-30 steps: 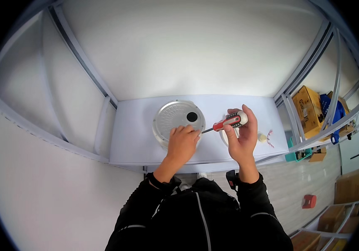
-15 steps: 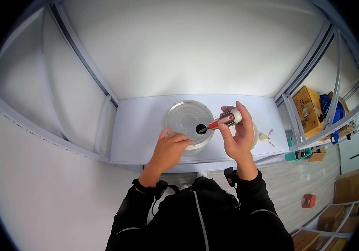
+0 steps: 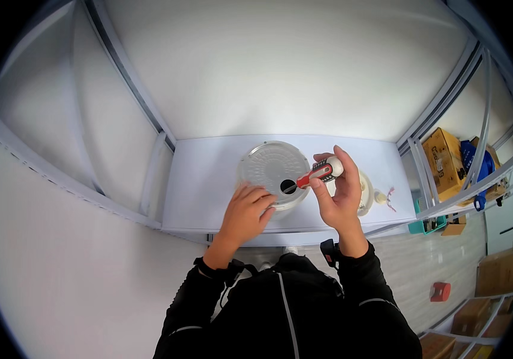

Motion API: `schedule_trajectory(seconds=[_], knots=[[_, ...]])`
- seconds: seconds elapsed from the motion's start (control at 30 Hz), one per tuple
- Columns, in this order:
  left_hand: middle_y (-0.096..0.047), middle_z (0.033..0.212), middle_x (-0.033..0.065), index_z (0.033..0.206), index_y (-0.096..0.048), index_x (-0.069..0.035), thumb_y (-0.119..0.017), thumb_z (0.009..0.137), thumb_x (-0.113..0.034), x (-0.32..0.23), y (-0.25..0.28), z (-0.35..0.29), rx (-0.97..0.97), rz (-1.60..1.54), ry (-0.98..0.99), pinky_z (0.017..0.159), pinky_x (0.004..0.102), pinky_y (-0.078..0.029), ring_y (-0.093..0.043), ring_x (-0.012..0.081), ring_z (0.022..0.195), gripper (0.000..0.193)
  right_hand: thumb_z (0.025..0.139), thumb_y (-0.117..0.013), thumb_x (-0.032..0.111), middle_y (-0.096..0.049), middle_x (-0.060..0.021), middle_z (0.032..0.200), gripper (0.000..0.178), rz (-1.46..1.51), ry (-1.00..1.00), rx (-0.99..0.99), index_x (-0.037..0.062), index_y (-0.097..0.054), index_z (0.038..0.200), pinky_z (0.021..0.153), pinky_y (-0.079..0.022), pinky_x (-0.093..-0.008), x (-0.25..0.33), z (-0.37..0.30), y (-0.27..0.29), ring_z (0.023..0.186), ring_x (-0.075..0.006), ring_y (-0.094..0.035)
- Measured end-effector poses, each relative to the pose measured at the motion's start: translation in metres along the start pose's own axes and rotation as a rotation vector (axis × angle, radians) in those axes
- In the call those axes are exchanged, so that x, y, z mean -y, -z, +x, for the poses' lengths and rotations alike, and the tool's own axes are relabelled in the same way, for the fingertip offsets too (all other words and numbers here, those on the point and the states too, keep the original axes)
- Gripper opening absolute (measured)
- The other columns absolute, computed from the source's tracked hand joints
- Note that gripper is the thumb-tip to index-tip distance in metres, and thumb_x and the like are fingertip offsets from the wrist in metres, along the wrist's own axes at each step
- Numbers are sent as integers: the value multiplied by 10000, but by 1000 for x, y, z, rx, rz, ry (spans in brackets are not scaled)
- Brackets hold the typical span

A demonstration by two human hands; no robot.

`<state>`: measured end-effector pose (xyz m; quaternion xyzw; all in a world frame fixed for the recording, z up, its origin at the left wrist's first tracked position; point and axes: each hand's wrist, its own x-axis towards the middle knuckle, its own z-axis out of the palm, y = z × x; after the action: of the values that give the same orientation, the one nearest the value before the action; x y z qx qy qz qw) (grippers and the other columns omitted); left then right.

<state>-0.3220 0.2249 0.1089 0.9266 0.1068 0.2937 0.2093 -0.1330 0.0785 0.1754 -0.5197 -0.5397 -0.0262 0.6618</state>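
Observation:
A round silvery, ribbed disc-shaped thing [image 3: 266,167] with a black round spot or opening [image 3: 288,186] near its front right sits on the white table. My right hand [image 3: 346,197] is closed around a screwdriver [image 3: 319,172] with a red, grey and white handle. The shaft points left and down, its tip at the black spot; whether it touches is hard to tell. My left hand [image 3: 244,212] lies at the disc's front left rim, fingers loosely bent and apart, their tips partly blurred. Partly hidden behind my right hand is a pale round dish [image 3: 365,200] with small pieces in it.
A small cream-coloured object [image 3: 380,197] and a red-and-white string [image 3: 391,200] lie at the table's [image 3: 202,179] right. White frame posts flank both sides. Beyond the right side are a cardboard box [image 3: 442,161], a teal basket [image 3: 418,226] and a red stool [image 3: 440,292].
My left hand has shifted slightly along the front rim, its fingers rearranged. My right hand with the screwdriver stays nearly in place at the black spot. The whole view has shifted a little.

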Motion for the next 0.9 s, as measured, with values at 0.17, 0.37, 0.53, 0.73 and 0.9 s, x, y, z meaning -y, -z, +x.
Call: schedule_trajectory(seconds=[0.17, 0.37, 0.53, 0.73, 0.9], knots=[[-725, 1087, 27, 1159, -793, -110, -810, 889, -167, -11, -23, 11, -48, -36, -54, 1053, 456, -459, -677, 265, 1045, 277, 958, -797, 46, -719, -210, 1214, 692, -4, 6, -10, -33, -463, 1559, 1030, -534, -413, -1, -5, -2, 1146, -258, -693], [-682, 998, 11, 1157, -800, -122, -805, 894, -170, -26, -40, 21, -22, 17, 19, 919, 398, -427, -647, 241, 982, 267, 954, -801, 47, -720, -189, 1206, 680, -64, 13, -41, -36, -479, 1548, 1021, -541, -409, 0, -7, 4, 1155, -264, -698], [-675, 1009, 7, 1166, -807, -143, -764, 915, -116, -21, -47, 20, -11, 33, 29, 920, 407, -419, -638, 236, 998, 256, 952, -801, 42, -723, -182, 1195, 676, -99, 9, -65, -35, -486, 1545, 1010, -546, -403, 5, -6, 13, 1165, -265, -699], [-667, 1003, -2, 1150, -818, -162, -734, 923, -75, -18, -33, 9, 77, 51, -17, 956, 414, -402, -625, 220, 1007, 258, 934, -811, 33, -732, -178, 1180, 684, -86, -37, -71, -18, -500, 1542, 1001, -547, -401, 1, -8, 17, 1147, -262, -711], [-660, 995, -8, 1120, -830, -179, -714, 927, -63, -10, -10, 0, 113, 50, -65, 1014, 443, -377, -615, 213, 1013, 253, 926, -812, 28, -736, -187, 1200, 685, -86, 8, -35, 3, -514, 1542, 970, -555, -381, 1, -3, 19, 1079, -243, -725]])
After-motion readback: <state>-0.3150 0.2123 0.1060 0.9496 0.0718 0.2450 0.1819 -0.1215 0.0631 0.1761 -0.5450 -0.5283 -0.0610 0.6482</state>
